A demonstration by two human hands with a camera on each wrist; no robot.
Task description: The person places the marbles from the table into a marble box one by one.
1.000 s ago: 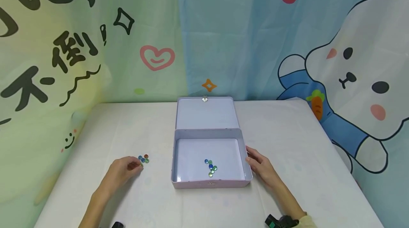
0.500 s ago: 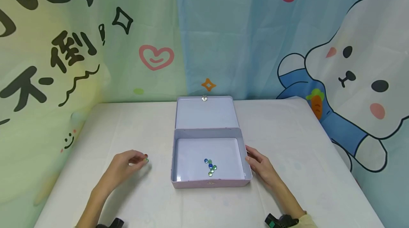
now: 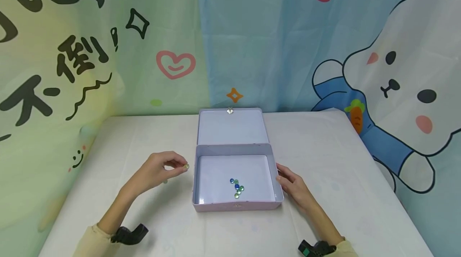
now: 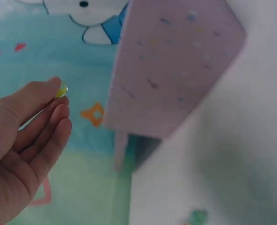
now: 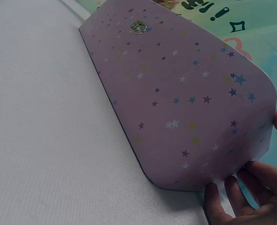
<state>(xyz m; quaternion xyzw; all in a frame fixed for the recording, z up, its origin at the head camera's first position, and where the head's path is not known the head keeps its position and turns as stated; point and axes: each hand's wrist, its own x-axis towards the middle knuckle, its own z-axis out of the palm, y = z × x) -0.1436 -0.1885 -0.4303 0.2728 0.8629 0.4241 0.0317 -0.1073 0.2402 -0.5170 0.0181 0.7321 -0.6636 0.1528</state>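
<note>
My left hand [image 3: 156, 172] pinches a small yellow-green glass marble [image 4: 62, 90] between thumb and fingertip, raised just left of the open lilac box [image 3: 237, 207]. Several blue and green marbles [image 3: 237, 187] lie on the box floor, a little right of its middle. My right hand [image 3: 297, 189] touches the box's right wall from outside; in the right wrist view its fingers rest along the wall and the thumb is at the upper edge. On the table below my left hand, a green marble [image 4: 198, 216] shows blurred, with an orange bit beside it.
The box's lid [image 3: 232, 127] is tipped back behind it, with a metal clasp [image 3: 230, 110] on its far edge. A white cloth covers the table [image 3: 317, 145]. A printed curtain [image 3: 248, 41] hangs along the back and left side.
My left hand went to the small group of marbles on the left, picked one up and moved right and away toward the box. My right hand stayed at the box's wall.
</note>
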